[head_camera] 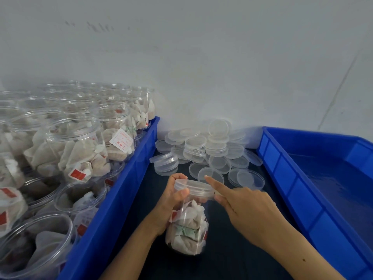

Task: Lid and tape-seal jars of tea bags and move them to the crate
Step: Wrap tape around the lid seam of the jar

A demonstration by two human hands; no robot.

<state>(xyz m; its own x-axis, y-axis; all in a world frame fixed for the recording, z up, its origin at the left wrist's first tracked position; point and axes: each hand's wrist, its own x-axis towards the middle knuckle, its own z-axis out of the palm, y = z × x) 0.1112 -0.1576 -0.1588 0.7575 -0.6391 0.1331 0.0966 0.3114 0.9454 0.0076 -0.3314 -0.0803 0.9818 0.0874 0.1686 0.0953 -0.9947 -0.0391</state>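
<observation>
Clear jar (pixel 186 225) of tea bags, lid (pixel 194 186) on, tilted; left of empty blue crate (pixel 314 199); loose lids (pixel 205 150) beyond jar.

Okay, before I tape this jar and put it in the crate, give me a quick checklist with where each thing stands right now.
1. Lid on the jar: the lid sits on the held jar; whether it is fully tightened, cannot tell.
2. Jar steadied: ok, the left hand grips it below the lid.
3. Right hand on the lid: ok, fingers touch its rim, index finger extended.
4. Jar filled: ok, tea bags show through the wall.
5. Tape at hand: not ok, none in view.
6. Room in the right crate: ok, visible floor is bare.
</observation>
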